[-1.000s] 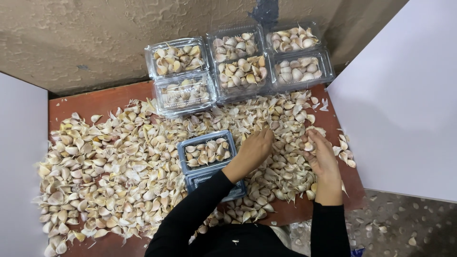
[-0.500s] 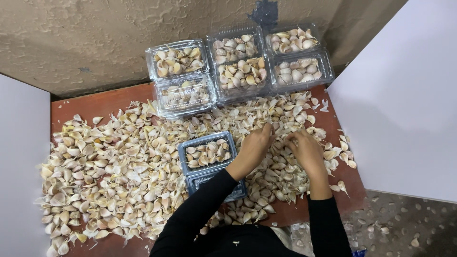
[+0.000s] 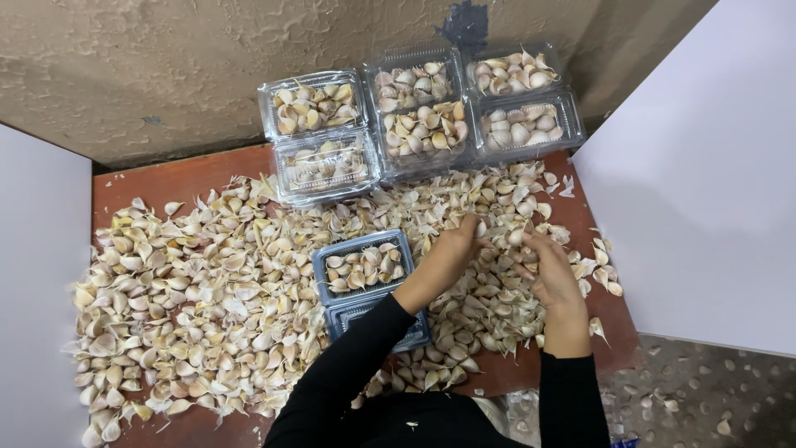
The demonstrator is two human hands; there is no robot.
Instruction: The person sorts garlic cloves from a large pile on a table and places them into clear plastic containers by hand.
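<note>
**Garlic cloves under both hands on a red-brown surface**

Garlic cloves [image 3: 191, 299] cover most of the red-brown surface [image 3: 166, 178], in a wide loose layer that goes from the left edge to the right edge. Both hands work in the right part of this layer, near each other. The left hand [image 3: 452, 253] lies with fingers curled down into the cloves, and at its fingertips it seems to pinch some of them (how many I cannot tell, because the fingers hide them). The right hand [image 3: 551, 270] rests just beside it, fingers bent and touching the cloves below; if its grip really closes on something, the picture does not show it. Both arms wear black sleeves [image 3: 356, 373].

Just left of the left hand stands an open plastic tray [image 3: 361, 267], partly filled with cloves, with its lid [image 3: 377, 319] folded out toward the person, under the left forearm. At the far edge of the surface, against a rough beige wall [image 3: 166, 75], stand closed clear boxes [image 3: 414, 112] full of cloves, side by side. White panels [image 3: 705, 166] stand at the left and the right of the surface.
</note>
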